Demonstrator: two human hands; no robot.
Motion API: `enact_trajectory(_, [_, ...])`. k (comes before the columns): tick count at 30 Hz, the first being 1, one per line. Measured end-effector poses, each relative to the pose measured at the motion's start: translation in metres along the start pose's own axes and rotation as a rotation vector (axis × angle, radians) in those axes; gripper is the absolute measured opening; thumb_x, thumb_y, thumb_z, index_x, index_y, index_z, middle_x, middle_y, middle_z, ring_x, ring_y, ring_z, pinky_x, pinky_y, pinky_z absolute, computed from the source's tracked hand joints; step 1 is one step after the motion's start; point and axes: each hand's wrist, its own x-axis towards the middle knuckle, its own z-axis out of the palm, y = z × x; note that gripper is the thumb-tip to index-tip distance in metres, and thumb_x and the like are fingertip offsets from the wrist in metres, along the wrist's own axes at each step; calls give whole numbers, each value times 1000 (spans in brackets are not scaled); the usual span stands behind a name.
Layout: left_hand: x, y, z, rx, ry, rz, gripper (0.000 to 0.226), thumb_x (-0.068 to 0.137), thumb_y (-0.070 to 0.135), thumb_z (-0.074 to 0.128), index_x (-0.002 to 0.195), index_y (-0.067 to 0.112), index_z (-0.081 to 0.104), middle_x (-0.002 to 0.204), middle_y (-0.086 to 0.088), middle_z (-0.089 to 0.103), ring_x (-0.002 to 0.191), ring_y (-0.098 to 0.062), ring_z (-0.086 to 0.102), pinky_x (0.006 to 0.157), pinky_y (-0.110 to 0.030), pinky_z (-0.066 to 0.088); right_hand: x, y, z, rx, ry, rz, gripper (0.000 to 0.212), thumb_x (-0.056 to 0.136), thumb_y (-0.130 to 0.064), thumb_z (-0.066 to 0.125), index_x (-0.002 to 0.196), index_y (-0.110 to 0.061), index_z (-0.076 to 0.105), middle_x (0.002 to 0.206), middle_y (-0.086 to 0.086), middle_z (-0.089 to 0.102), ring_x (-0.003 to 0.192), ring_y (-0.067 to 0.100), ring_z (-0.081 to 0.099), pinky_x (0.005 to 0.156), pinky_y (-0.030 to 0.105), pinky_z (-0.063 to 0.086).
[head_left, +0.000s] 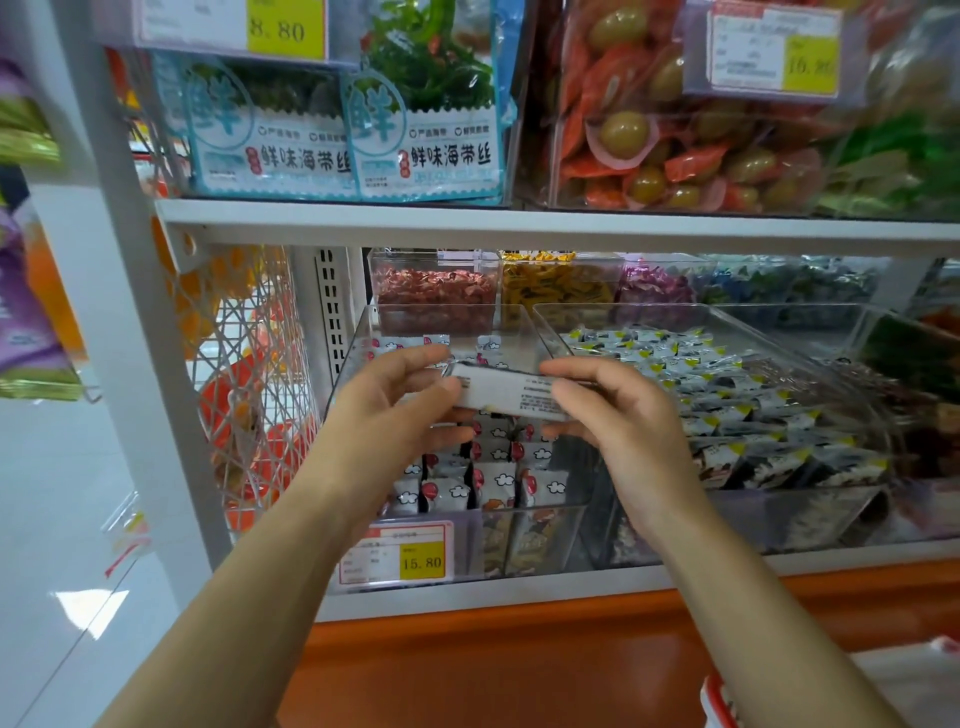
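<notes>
head view | white packet (511, 392) lies crosswise, long axis left to right, right end dipping slightly | my left hand (397, 410) pinches its left end, my right hand (618, 415) pinches its right end, both equally near | packet hangs between my hands, just above the clear bin (349, 364) of cloud-print packets (493, 483) on the shelf (675, 576)

On the white shelf (519, 223), blue-edged seaweed packs (426, 130) are standing beside orange and green wrapped snacks (675, 145), a yellow 8.80 tag (285, 28) hanging above the packs. Below, red sweets (434, 291), yellow sweets (558, 286) and purple sweets (654, 286) are lying along the back, black-and-white sachets (753, 410) are filling the right-hand space in front, and a 15.80 tag (400, 558) is sitting at the front edge. A white mesh panel (249, 364) is closing off the left side, an orange base (519, 665) running underneath.
</notes>
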Motion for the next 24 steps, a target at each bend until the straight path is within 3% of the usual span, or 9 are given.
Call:
enact_trajectory(6, [-3, 5, -1, 128, -54, 45, 31, 86, 4, 61, 112, 21, 62, 108, -1, 67, 86, -15, 71, 73, -16, 54, 2, -1, 1, -109, 45, -58, 14, 83, -15, 67, 90, -26, 71, 83, -12, 70, 78, 0, 64, 65, 11, 49])
enact_trajectory(9, [-5, 7, 1, 203, -84, 56, 30, 83, 4, 64, 108, 22, 61, 103, 2, 66, 81, -15, 71, 67, -13, 52, 0, -1, 3, -166, 109, -92, 10, 84, -16, 66, 79, -23, 71, 73, -6, 68, 70, 4, 61, 60, 12, 47])
enact_trajectory(15, [-4, 7, 6, 343, -28, 29, 18, 80, 21, 69, 93, 13, 59, 93, -7, 59, 82, -25, 68, 71, -39, 59, 0, -3, 5, -260, 93, -156, 9, 85, -15, 65, 79, -17, 72, 67, -10, 65, 63, -2, 58, 58, 8, 43])
enact_trajectory(21, [-2, 10, 0, 292, -13, 1, 19, 78, 20, 70, 78, 3, 62, 92, -19, 65, 77, -19, 69, 61, -31, 58, 0, -5, 4, -250, 51, -150, 9, 85, -16, 65, 88, -20, 73, 77, -16, 68, 73, -6, 61, 62, 6, 43])
enact_trajectory(24, [-2, 10, 0, 284, 9, -7, 20, 80, 19, 68, 79, 0, 60, 85, -14, 67, 71, -15, 69, 58, -27, 57, 0, -4, 3, -256, 24, -146, 12, 86, -15, 64, 92, -18, 74, 83, -15, 70, 76, -6, 62, 62, 5, 43])
